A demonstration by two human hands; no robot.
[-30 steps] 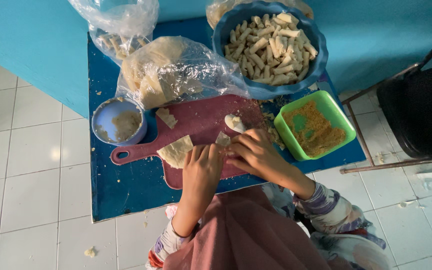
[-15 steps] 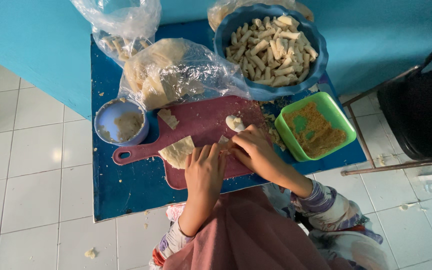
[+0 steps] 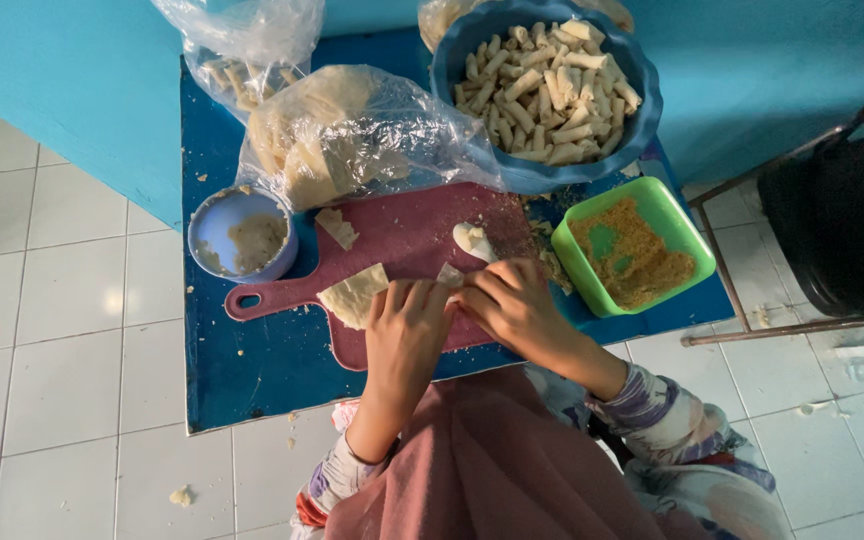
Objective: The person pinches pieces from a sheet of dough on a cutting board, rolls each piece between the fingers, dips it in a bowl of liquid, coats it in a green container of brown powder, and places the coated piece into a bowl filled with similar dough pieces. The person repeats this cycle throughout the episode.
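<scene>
On the maroon cutting board [image 3: 402,225], my left hand [image 3: 407,330] and my right hand [image 3: 514,305] meet with their fingertips pinching a small pale wrapper roll [image 3: 449,274] between them. A flat pale wrapper sheet [image 3: 354,295] lies on the board just left of my left hand. A white lump of filling [image 3: 474,240] sits just beyond my right hand's fingers. A smaller wrapper scrap [image 3: 336,228] lies farther back on the board.
A big blue bowl [image 3: 642,140] of finished rolls stands at the back right. Beside the board are a green tub [image 3: 692,250] of brown crumbs and a small blue bowl [image 3: 214,222] of paste. Plastic bags [image 3: 342,130] of wrappers lie behind. A black chair [image 3: 842,200] stands to the right.
Both hands stay on the board and have drawn slightly closer around the small roll. Nothing else has moved.
</scene>
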